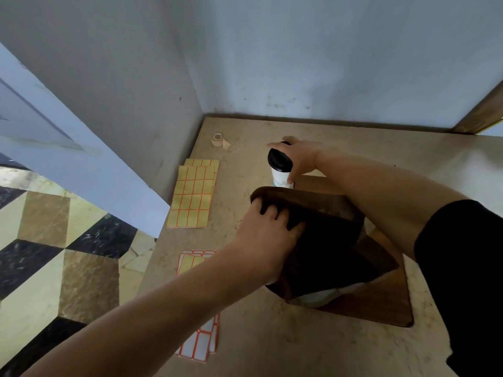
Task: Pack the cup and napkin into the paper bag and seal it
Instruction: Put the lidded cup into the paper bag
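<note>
We see a white cup (282, 175) with a black lid standing on the table (245, 148) just behind the brown paper bag (324, 240), and our right hand (298, 156) wraps its fingers around the cup's top. Our left hand (268, 227) grips the bag's open rim, fingers curled over the edge. Something white shows under the bag's near end.

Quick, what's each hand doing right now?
Left hand: grips the rim of the paper bag, fingers curled over it.
Right hand: grips the cup.
</note>
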### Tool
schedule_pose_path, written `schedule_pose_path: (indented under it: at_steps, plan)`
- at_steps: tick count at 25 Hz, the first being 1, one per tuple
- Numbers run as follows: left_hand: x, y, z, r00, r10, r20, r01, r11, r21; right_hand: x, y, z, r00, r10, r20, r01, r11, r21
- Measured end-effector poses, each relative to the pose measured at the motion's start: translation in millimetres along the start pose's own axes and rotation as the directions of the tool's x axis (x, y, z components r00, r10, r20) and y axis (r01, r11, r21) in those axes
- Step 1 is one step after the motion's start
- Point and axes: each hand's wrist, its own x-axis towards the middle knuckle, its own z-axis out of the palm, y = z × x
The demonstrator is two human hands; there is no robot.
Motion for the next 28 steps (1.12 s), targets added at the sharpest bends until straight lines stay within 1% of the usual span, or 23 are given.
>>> schedule_pose_path:
  at_steps: [2,4,7,10,13,15,18,20,23,28]
  plan:
    - [0,0,1,1.000,0.001,-0.020,-0.001,1.000,0.002,1,-1,2,0.999,-0.010,-0.044,0.011,1.000,0.025]
    - [0,1,1,0.999,0.008,-0.035,-0.008,1.000,0.005,0,-2,6,0.992,-0.011,-0.122,0.013,1.000,0.014]
    - [2,0,0,0.999,0.013,-0.039,-0.013,1.000,0.008,-8,2,9,0.985,0.034,-0.167,-0.023,0.997,0.067]
    - [3,0,-1,1.000,0.016,-0.020,-0.016,1.000,0.007,-28,8,-3,0.977,0.077,-0.200,-0.053,0.991,0.127]
    - [3,1,-2,1.000,0.028,0.007,-0.028,0.999,0.015,-59,12,-30,0.960,0.073,-0.271,-0.031,0.987,0.159]
    - [4,2,-3,0.999,0.036,0.018,-0.036,0.999,0.013,-89,12,-55,0.933,0.076,-0.352,-0.014,0.984,0.177]
    - [6,3,-7,0.998,0.015,0.068,-0.018,0.999,0.048,-146,6,-86,0.868,0.070,-0.491,0.034,0.979,0.199]
    - [9,4,-8,0.997,0.011,0.076,-0.016,0.998,0.066,-187,-2,-98,0.834,0.056,-0.549,0.084,0.971,0.226]
    - [9,5,-9,0.996,0.014,0.093,-0.023,0.995,0.095,-241,-18,-107,0.827,0.037,-0.561,0.127,0.960,0.251]
    - [9,8,-11,0.991,-0.003,0.132,-0.013,0.993,0.119,-303,-43,-111,0.865,-0.010,-0.501,0.130,0.970,0.205]
